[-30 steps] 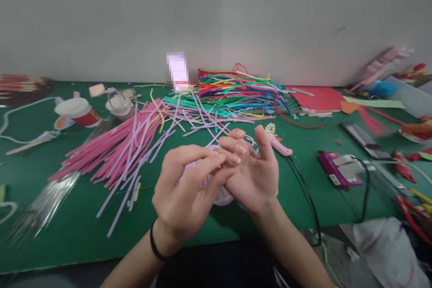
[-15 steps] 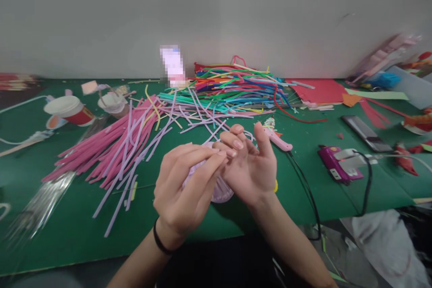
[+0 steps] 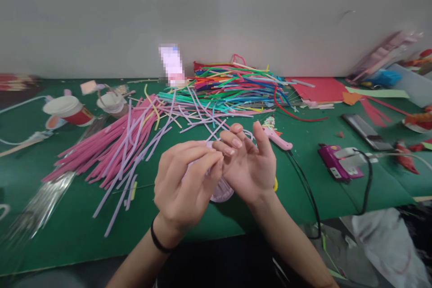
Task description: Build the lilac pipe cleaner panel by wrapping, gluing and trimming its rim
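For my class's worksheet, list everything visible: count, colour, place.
Wall: one, grey, back
Table: one, green, below the wall
Screen: one, whitish, back
Mixed stems: many, multicoloured, back centre
Pink stems: many, pink, left
Lilac stems: many, lilac, centre-left
Silver strands: many, silver, front left
Cup: one, white-red, left
Smaller cup: one, whitish, beside it
Corded tool: one, pink, mid-right
Power strip: one, purple, right
Slab: one, dark, beyond it
Red sheets: count unclear, red, back right
Box: one, pale, right edge
Bag: one, whitish, bottom right
Lilac piece: one, lilac, centre, half-hidden
Left hand: one, black wristband, centre
Right hand: one, palm up, centre
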`<state>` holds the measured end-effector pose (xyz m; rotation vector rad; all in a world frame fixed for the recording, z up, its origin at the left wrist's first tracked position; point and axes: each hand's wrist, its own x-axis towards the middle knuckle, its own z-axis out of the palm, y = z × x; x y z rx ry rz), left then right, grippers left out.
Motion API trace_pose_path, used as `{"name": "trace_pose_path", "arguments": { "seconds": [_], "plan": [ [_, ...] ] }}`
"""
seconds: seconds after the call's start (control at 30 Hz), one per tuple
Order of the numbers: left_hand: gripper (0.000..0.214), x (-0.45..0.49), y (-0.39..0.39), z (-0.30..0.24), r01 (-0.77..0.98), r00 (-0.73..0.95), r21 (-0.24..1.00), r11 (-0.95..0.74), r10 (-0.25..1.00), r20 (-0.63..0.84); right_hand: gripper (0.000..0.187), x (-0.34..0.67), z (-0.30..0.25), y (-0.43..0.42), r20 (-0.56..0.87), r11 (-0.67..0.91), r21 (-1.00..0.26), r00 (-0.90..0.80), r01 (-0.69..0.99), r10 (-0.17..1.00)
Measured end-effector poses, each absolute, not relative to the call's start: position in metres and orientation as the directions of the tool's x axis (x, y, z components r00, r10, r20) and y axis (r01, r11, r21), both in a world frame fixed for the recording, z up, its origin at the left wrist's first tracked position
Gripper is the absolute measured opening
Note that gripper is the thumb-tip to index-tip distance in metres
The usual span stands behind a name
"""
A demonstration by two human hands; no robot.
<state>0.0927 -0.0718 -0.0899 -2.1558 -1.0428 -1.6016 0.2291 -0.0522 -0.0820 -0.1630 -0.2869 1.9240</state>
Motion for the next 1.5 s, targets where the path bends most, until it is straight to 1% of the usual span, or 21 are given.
{"name": "trace_pose_path", "arguments": {
  "seconds": [0.17,0.4,0.7,0.9,0.97,1.17,1.3,1.5],
  "plan": [
    [0.031,0.0908,-0.0705,-0.0926,0.674,0.152,0.196,-0.712,0.394,0.906,0.029,0.2288,-0.0840,-0.0515,0.032,-0.336,-0.262,-0.356,-0.905,0.934],
    [0.026,0.0899,-0.0687,-0.0935,0.679,0.197,0.168,-0.714,0.399,0.896,0.026,0.2276,-0.0861,-0.0509,0.036,-0.312,-0.289,-0.336,-0.905,0.941],
    [0.020,0.0918,-0.0681,-0.0946,0.682,0.151,0.239,-0.692,0.452,0.879,0.024,0.2280,-0.0891,-0.0497,0.055,-0.323,-0.282,-0.351,-0.904,0.935],
    [0.020,0.0910,-0.0693,-0.0930,0.665,0.131,0.265,-0.698,0.458,0.879,0.027,0.2296,-0.0882,-0.0486,0.025,-0.327,-0.284,-0.348,-0.902,0.937],
    [0.022,0.0911,-0.0700,-0.0927,0.665,0.143,0.248,-0.704,0.447,0.883,0.027,0.2300,-0.0881,-0.0486,0.019,-0.331,-0.274,-0.349,-0.903,0.937],
    [0.028,0.0919,-0.0698,-0.0939,0.720,0.204,0.112,-0.685,0.364,0.909,0.026,0.2289,-0.0887,-0.0499,0.005,-0.336,-0.273,-0.350,-0.902,0.937],
    [0.029,0.0910,-0.0685,-0.0964,0.753,0.241,0.043,-0.657,0.336,0.910,0.022,0.2277,-0.0888,-0.0507,0.020,-0.318,-0.283,-0.336,-0.905,0.941],
    [0.027,0.0891,-0.0663,-0.0978,0.762,0.272,0.009,-0.647,0.333,0.903,0.020,0.2271,-0.0883,-0.0503,-0.004,-0.315,-0.303,-0.329,-0.899,0.944]
  ]
}}
